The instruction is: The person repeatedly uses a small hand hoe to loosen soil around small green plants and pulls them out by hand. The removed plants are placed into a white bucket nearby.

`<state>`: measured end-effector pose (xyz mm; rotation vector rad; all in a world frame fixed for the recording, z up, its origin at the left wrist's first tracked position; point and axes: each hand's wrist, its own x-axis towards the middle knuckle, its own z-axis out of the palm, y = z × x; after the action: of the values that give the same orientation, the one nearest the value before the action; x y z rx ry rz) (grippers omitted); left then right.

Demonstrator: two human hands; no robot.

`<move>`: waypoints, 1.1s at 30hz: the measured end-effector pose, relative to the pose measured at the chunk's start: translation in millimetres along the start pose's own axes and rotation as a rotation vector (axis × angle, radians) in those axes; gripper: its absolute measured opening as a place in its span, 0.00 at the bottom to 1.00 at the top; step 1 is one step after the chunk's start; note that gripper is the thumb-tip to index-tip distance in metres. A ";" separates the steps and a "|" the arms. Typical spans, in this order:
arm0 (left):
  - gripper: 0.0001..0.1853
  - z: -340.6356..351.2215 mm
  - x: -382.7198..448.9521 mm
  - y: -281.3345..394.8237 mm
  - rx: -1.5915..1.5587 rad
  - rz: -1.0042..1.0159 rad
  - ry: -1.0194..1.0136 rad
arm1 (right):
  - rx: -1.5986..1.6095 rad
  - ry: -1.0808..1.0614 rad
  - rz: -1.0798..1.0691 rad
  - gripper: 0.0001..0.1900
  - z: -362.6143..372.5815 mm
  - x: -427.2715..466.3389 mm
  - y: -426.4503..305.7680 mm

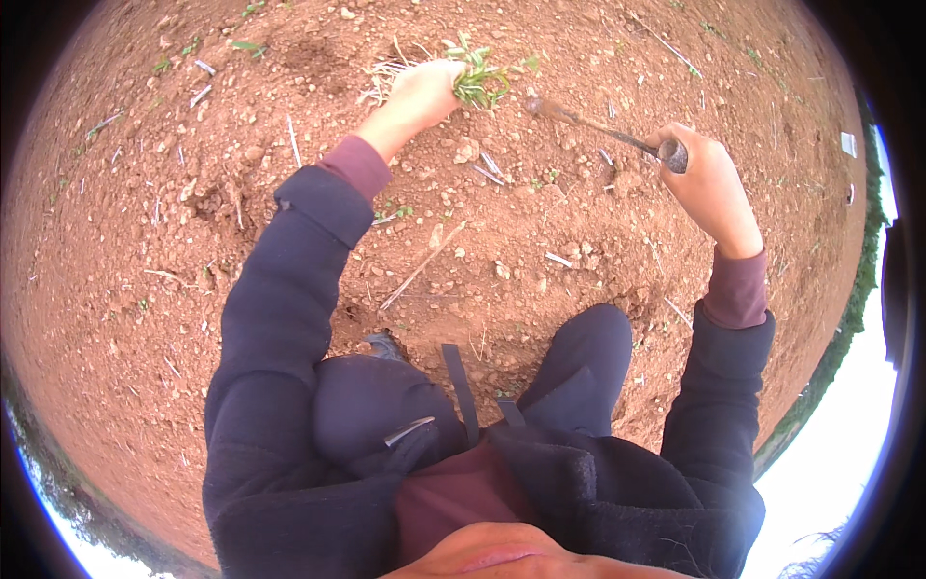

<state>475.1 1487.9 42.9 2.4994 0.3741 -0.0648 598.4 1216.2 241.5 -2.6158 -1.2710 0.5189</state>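
At the upper middle, my left hand (428, 93) is closed around a bunch of uprooted green plants (480, 78). Their leaves stick out on the right of the fist, and pale roots or stems (382, 78) on its left. My right hand (700, 177), farther right, grips a rusty metal hand tool (579, 120). A hollow round end of the tool shows by the thumb, while its brown far end points left toward the leaves. Whether that far end touches the soil I cannot tell. Reddish-brown soil (506, 239) lies under both hands.
My bent knees (589, 362) are close to the ground at the bottom. Dry stalks (423, 266), small stones and clods are scattered over the soil. Small green seedlings (249, 48) grow at the upper left. Two small pale objects (848, 145) lie at the far right, near green vegetation (861, 289).
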 end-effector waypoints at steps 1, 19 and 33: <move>0.11 6.4 4.0 0.9 0.014 0.025 -0.003 | -0.037 -0.052 0.063 0.07 -2.4 1.1 1.0; 0.14 52.2 30.8 4.7 0.257 0.297 0.123 | 0.022 -0.245 0.181 0.12 97.7 71.9 14.4; 0.14 43.7 40.0 17.9 0.250 0.097 -0.077 | 0.342 0.006 0.117 0.10 168.6 27.7 60.6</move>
<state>520.2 1458.9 12.0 2.7483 0.2242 -0.1777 592.5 1203.3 60.8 -2.4082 -0.9340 0.6801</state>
